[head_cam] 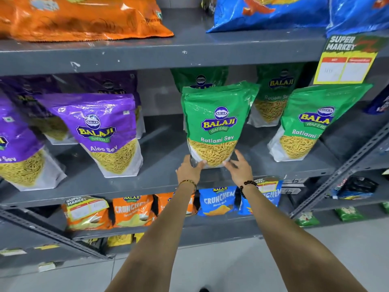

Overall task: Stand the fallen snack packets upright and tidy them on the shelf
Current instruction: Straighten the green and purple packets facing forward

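A green Ratlami Sev packet [214,123] stands upright near the front edge of the grey middle shelf [160,182]. My left hand [189,169] grips its bottom left corner. My right hand [240,167] touches its bottom right corner with fingers spread. Another green packet [309,123] stands to the right, and two more stand behind [273,98]. Purple Aloo Sev packets [105,131] stand leaning at the left, one at the far left edge [19,144].
A yellow price tag [345,62] hangs from the upper shelf edge at right. Orange [84,15] and blue [273,11] bags lie on the upper shelf. Crunchem packets [216,201] fill the shelf below. A slanted metal brace [341,171] runs at right.
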Demonstrator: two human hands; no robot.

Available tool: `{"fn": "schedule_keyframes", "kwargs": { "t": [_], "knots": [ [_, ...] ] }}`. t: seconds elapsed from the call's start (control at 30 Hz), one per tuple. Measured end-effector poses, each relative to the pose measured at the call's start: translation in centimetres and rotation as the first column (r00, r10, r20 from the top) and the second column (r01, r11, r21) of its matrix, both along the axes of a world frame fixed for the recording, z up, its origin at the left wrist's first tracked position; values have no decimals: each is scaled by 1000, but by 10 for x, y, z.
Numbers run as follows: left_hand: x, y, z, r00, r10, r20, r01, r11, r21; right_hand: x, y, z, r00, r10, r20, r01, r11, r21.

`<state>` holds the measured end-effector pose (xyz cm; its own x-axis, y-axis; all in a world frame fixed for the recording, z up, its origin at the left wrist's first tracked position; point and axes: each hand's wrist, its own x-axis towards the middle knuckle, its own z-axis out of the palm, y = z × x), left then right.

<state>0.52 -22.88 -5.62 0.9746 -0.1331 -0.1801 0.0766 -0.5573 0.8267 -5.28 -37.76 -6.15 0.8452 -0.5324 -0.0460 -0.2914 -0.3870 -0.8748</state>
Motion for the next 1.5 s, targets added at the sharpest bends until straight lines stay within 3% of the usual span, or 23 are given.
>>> {"fn": "schedule_keyframes", "kwargs": {
  "t": [0.3, 0.4, 0.5, 0.63, 0.77, 0.97, 1.13, 1.3, 1.5],
  "knots": [
    [1, 6, -3, 1000, 18, -25, -19, 999, -50, -2, 5, -6, 998, -64, 21, 64, 998, 10],
    [-3, 24, -5, 1000, 20, 2, -20, 999, -31, -5, 14, -16, 981, -188, 45, 191, 978, -82],
    [-12, 52, -12, 999, -13, 41, 12, 1000, 7, -14, 35, -22, 945, -320, 61, 324, 943, -76],
    [-22, 113, -22, 992, -34, 125, 29, 998, 47, -20, 81, -27, 953, -276, 123, 297, 930, -216],
    [-17, 192, -24, 987, 49, 152, -51, 999, 8, -7, 148, -26, 963, -225, 149, 259, 928, -268],
    [25, 284, -11, 975, 142, 170, -117, 982, -150, 20, 250, -25, 985, -87, 149, 101, 991, -86],
    [63, 308, -5, 998, 60, 0, -59, 981, -187, 52, 276, -6, 996, 48, 73, -56, 993, 108],
    [85, 299, -5, 996, -30, -81, 6, 958, -286, 77, 276, 7, 995, 80, 53, -93, 942, 321],
    [91, 286, -6, 993, -116, -18, 100, 918, -383, 90, 268, 4, 986, 149, 73, -164, 931, 327]
  ]
}}
